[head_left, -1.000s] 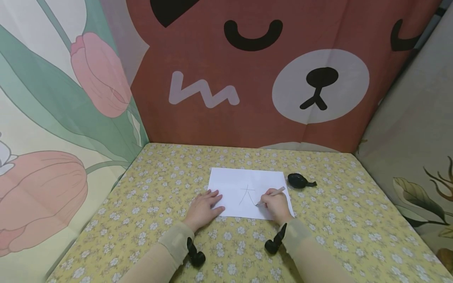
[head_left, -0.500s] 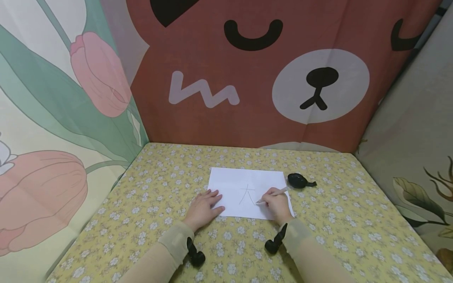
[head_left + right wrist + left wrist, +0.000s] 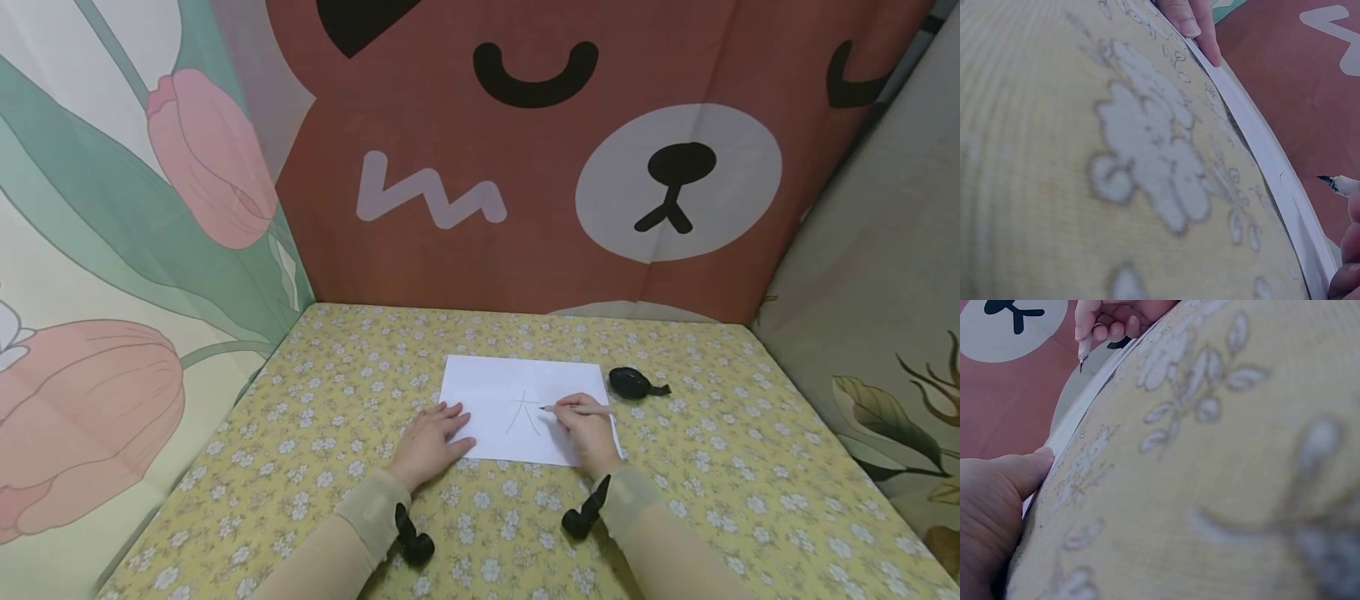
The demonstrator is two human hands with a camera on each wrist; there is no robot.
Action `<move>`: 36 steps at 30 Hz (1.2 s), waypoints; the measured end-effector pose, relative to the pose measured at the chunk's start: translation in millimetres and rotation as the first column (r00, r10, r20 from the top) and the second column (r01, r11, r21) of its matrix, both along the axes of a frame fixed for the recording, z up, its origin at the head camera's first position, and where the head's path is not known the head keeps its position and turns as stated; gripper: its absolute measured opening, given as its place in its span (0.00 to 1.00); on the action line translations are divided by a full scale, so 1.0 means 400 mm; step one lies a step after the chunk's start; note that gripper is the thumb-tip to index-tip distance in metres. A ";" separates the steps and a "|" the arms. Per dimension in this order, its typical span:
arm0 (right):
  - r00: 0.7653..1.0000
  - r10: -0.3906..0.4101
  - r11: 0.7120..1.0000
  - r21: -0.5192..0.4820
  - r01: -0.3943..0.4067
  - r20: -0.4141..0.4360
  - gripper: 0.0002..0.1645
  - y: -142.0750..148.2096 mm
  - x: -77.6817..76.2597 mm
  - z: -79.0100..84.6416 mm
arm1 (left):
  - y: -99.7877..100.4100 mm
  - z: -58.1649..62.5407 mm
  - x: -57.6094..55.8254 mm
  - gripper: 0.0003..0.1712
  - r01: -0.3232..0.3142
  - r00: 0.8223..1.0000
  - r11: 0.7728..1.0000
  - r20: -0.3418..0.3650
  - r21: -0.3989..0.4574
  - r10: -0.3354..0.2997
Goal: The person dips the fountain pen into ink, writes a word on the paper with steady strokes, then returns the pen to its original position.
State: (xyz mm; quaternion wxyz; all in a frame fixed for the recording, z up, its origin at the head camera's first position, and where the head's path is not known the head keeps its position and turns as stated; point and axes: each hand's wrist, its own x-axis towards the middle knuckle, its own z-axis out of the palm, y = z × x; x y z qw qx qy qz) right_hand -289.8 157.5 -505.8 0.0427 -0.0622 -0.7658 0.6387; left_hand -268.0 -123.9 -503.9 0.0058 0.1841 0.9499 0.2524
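A white sheet of paper lies on the table, bearing thin dark strokes: a short crossbar, an upright and two slanting legs. My right hand pinches a white pen with a dark tip over the right part of the sheet. In the right wrist view the pen's tip shows apart from the paper. On the sheet's left edge rests my left hand, its fingers spread and holding nothing. Its thumb lies at the near edge of the paper in the left wrist view.
A black rounded object with a short tail lies right of the paper. The table wears a yellow flowered cloth. A brown bear-print backdrop stands behind, with printed cloths at both sides. Black devices sit at both wrists.
The pen has come up off the lower end of the right slanting stroke, its tip moving away toward the crossbar's right end. The left hand and the paper have stayed put.
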 end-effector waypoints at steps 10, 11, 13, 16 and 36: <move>0.998 -0.058 0.994 -0.094 0.056 -0.016 0.15 0.001 0.001 0.006 | 0.002 0.001 -0.001 0.32 0.001 1.000 1.000 -0.005 -0.013 -0.001; 0.998 -0.068 0.992 -0.107 0.065 -0.017 0.15 0.001 0.002 0.008 | 0.002 0.002 -0.001 0.32 0.001 1.000 1.000 -0.003 -0.014 -0.001; 0.996 -0.088 0.987 -0.136 0.085 -0.017 0.15 0.002 0.002 0.009 | 0.002 0.001 -0.001 0.32 0.002 1.000 1.000 -0.003 -0.014 -0.002; 0.993 -0.119 0.980 -0.160 0.116 -0.012 0.17 0.003 0.000 0.010 | 0.001 -0.001 -0.003 0.32 0.004 1.000 1.000 -0.007 -0.012 -0.004; 0.955 -0.294 0.894 -0.363 0.261 -0.039 0.11 0.041 -0.009 0.023 | -0.002 -0.012 -0.004 0.33 0.004 1.000 1.000 -0.018 -0.007 -0.004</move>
